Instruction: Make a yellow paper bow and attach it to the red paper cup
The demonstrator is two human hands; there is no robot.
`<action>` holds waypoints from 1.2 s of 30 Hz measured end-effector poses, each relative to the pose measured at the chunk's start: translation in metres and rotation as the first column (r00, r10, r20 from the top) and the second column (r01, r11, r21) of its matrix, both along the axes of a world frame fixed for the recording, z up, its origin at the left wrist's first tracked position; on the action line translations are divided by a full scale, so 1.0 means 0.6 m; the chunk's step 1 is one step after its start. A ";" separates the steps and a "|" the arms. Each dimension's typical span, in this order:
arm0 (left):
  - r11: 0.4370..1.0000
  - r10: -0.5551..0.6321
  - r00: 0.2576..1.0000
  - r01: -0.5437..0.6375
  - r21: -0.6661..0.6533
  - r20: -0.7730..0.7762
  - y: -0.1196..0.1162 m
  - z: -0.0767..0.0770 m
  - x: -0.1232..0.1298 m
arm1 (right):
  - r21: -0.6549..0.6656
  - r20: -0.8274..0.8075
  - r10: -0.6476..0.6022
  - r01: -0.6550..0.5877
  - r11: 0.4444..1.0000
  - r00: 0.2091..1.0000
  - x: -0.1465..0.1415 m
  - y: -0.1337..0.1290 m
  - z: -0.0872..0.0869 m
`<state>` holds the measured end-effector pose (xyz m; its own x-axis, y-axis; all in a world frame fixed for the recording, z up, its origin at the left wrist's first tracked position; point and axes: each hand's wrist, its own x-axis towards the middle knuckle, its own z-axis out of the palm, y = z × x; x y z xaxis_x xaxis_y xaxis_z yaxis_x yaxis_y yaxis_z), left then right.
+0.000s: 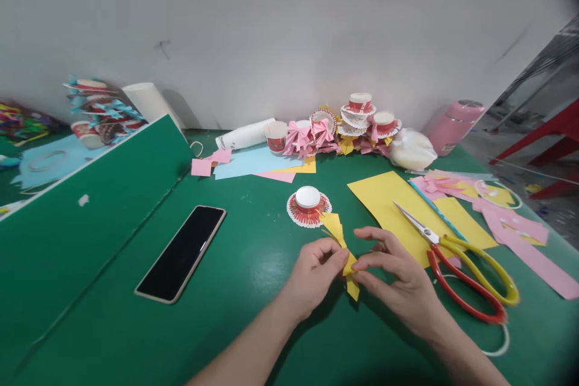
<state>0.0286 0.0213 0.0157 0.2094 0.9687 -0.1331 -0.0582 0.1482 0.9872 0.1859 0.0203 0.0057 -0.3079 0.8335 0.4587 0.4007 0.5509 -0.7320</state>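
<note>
Between my two hands is a yellow paper bow (335, 227), its pointed ends sticking out above and below the fingers. My left hand (315, 268) pinches the bow near its middle. My right hand (391, 274) has thumb and a finger closed on the bow's right edge, with the index finger lifted away. Just beyond the hands a paper cup (308, 197) stands upside down, its cut red-and-white rim fanned out flat on the table. The bow's upper tip overlaps the fringe in view; whether they touch I cannot tell.
Red-and-yellow scissors (470, 277) lie on yellow paper (377, 193) at right, near a blue pencil (436, 210) and pink strips (534, 247). A phone (181, 253) lies at left beside a green divider (104, 223). Decorated cups (359, 105) and a pink bottle (456, 126) line the wall.
</note>
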 end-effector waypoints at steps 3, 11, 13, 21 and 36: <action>0.999 -0.027 0.999 0.028 0.029 -0.037 -0.001 -0.001 -0.001 | -0.108 0.000 -0.003 0.003 0.994 1.000 -0.002 0.000 0.003; 0.979 -0.006 0.969 0.056 0.195 -0.246 0.003 0.003 -0.004 | -0.384 -0.135 -0.064 0.008 0.924 0.989 -0.013 0.001 -0.002; 0.967 0.017 0.959 0.056 0.247 -0.285 0.002 0.002 -0.004 | -0.436 -0.150 -0.104 0.028 0.900 0.983 -0.018 -0.001 -0.001; 0.937 0.143 0.940 -0.027 0.348 -0.310 -0.002 -0.011 0.001 | -0.484 -0.223 -0.172 0.044 0.874 0.960 -0.027 -0.002 0.010; 0.965 0.224 0.970 -0.207 0.159 -0.097 0.002 -0.008 0.003 | -0.685 -0.584 -0.302 -0.257 0.682 0.754 -0.015 0.006 -0.004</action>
<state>0.0303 0.0226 0.0107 -0.0144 0.9999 0.0025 0.0403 -0.0019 0.9992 0.1766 0.0242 0.0031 -0.1686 0.9670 -0.1910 -0.2822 -0.2330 -0.9306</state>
